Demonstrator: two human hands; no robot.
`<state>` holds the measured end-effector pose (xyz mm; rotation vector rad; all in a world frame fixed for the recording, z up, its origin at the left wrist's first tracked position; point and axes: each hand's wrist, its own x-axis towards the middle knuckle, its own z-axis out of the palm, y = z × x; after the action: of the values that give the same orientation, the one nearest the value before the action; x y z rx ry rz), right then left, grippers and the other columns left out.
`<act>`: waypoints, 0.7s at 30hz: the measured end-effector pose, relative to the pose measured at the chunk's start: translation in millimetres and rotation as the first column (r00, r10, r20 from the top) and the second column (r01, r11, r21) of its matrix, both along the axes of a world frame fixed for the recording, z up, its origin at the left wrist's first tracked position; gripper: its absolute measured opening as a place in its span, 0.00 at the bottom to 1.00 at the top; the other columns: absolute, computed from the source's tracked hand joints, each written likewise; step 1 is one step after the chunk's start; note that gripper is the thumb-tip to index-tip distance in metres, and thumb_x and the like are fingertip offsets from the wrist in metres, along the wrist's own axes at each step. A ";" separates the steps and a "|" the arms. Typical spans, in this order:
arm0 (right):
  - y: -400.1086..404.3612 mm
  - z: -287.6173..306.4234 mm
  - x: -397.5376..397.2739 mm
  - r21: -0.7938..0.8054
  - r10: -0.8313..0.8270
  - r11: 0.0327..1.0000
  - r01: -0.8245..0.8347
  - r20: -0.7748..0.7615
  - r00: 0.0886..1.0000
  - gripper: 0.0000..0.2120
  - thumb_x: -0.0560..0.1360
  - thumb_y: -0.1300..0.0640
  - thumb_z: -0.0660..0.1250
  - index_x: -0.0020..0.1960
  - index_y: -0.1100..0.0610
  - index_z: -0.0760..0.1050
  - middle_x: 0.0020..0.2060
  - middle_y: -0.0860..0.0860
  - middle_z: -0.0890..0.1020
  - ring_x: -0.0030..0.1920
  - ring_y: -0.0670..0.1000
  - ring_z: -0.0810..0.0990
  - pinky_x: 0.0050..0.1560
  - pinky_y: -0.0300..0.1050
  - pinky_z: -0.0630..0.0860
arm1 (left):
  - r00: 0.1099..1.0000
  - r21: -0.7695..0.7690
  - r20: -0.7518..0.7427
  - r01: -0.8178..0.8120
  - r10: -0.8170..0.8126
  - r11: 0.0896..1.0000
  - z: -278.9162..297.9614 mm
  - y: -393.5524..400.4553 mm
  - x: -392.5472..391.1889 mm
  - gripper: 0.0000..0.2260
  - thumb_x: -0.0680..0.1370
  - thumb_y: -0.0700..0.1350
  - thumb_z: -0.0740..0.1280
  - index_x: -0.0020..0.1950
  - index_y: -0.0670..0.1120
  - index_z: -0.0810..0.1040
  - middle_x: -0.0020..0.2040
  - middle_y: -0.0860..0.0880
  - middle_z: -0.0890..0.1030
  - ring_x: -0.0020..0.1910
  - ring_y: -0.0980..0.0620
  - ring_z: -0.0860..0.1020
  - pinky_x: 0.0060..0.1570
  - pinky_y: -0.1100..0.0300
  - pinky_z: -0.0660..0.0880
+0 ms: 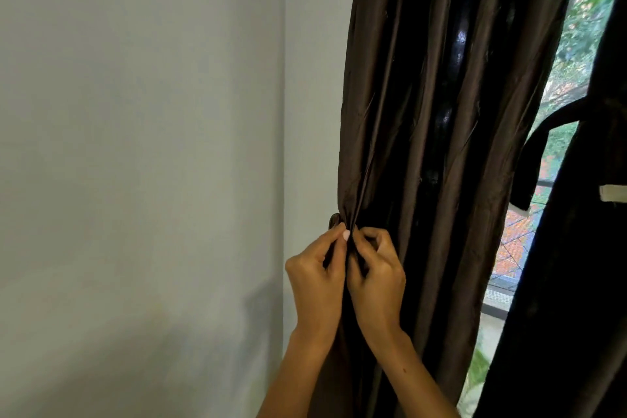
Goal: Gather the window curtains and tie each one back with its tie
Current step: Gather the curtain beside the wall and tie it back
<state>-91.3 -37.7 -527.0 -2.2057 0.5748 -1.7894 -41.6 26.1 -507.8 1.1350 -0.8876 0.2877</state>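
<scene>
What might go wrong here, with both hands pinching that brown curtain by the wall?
1. The left hand and right hand pinch only the edge folds of the brown curtain; the shiny cloth may slip free and spread again.
2. Whatever sits at the wall-side edge is mostly hidden, so fastening there by feel may miss.
3. The right curtain's tie hangs with a loose end, so it may come undone.
</scene>
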 end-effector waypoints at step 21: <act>-22.8 33.7 6.6 0.467 0.151 0.843 -0.269 0.274 0.950 0.36 0.72 0.48 0.71 0.75 0.52 0.60 0.63 0.48 0.76 0.56 0.31 0.75 0.54 0.28 0.74 | 1.000 0.013 0.012 -0.014 0.014 1.000 5.9 -12.4 32.8 0.06 0.73 0.37 0.72 0.48 0.45 0.84 0.39 0.64 0.81 0.41 0.65 0.81 0.44 0.76 0.73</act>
<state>-84.8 -60.5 -493.3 -1.6194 0.6292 -1.5327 -8.8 13.8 -501.9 1.1535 -0.8930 0.3006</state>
